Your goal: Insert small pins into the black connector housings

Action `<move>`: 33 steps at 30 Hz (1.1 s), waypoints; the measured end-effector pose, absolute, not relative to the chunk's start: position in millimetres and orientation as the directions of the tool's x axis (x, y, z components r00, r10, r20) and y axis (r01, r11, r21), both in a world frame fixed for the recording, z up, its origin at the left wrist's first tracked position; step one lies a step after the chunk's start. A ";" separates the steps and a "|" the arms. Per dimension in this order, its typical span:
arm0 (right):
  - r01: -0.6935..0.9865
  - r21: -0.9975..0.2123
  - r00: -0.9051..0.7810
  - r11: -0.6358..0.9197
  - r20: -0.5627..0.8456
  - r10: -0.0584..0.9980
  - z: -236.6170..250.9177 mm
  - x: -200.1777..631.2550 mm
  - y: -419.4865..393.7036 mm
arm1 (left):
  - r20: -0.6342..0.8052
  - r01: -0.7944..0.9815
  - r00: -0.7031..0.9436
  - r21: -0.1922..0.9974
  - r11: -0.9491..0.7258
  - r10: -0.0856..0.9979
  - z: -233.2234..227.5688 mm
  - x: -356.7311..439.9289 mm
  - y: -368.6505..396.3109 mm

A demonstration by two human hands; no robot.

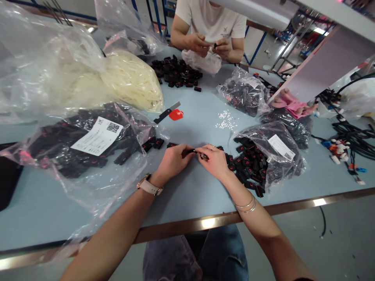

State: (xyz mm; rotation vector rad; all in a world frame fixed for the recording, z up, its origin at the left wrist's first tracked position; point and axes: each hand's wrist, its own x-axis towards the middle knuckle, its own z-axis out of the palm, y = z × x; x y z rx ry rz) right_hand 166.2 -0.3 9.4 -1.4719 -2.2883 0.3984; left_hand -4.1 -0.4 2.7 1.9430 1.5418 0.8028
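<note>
My left hand [173, 159] and my right hand [215, 160] meet over the light blue table [187, 187], fingertips pinched together on a small black connector part [195, 151]. The left wrist wears a watch, the right wrist thin bangles. Right beside my right hand lies an open clear bag of black connectors with red marks [258, 164], several spilled out in front of it. To the left of my left hand a few loose black connectors [154, 144] lie by the mouth of a large labelled bag of black parts [88, 144].
Across the table a person in a white shirt [211, 19] handles a small part over a pile of black connectors [177, 72]. A bag of white strips [129, 78], a utility knife [166, 113], a red piece [176, 114], small white bits [225, 120], pink gloves [293, 103] and cable bundles [348, 144] lie around.
</note>
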 end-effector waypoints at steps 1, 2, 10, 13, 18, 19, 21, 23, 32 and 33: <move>0.804 -0.422 -0.381 0.419 0.175 0.908 9.0 166.0 -0.6 | 0.123 0.662 0.173 0.720 -0.208 0.977 2.9 -4.1 -0.3; 0.808 -0.405 -0.392 0.429 0.175 0.903 8.7 166.0 -0.8 | 0.122 0.661 0.174 0.721 -0.208 0.977 3.0 -4.0 -0.2; 0.848 -0.308 -0.413 0.431 0.123 0.902 12.1 166.2 -1.6 | 0.131 0.656 0.185 0.722 -0.221 0.974 2.2 -3.1 -0.4; 0.849 -0.324 -0.406 0.417 0.105 0.908 12.8 165.3 -2.0 | 0.133 0.663 0.195 0.712 -0.231 0.972 1.9 -2.8 -0.4; 0.818 -0.426 -0.350 0.385 0.161 0.923 10.3 165.9 -0.6 | 0.141 0.669 0.181 0.708 -0.227 0.973 3.3 -2.9 -0.3; 0.816 -0.438 -0.337 0.378 0.172 0.926 9.9 166.1 -0.3 | 0.143 0.668 0.179 0.709 -0.227 0.973 3.6 -3.1 -0.4; 0.821 -0.440 -0.324 0.364 0.167 0.931 9.9 166.4 -0.1 | 0.145 0.667 0.184 0.708 -0.232 0.972 3.9 -3.3 -0.5; 0.834 -0.416 -0.336 0.362 0.137 0.932 11.0 166.2 -0.4 | 0.150 0.670 0.193 0.702 -0.242 0.970 3.5 -3.3 -0.6; 0.854 -0.351 -0.393 0.383 0.045 0.918 19.1 164.5 -3.6 | 0.164 0.692 0.206 0.672 -0.262 0.965 0.2 -2.8 -1.3; 0.835 -0.391 -0.391 0.387 0.074 0.917 19.0 164.7 -3.2 | 0.161 0.691 0.205 0.675 -0.259 0.965 0.3 -3.0 -1.3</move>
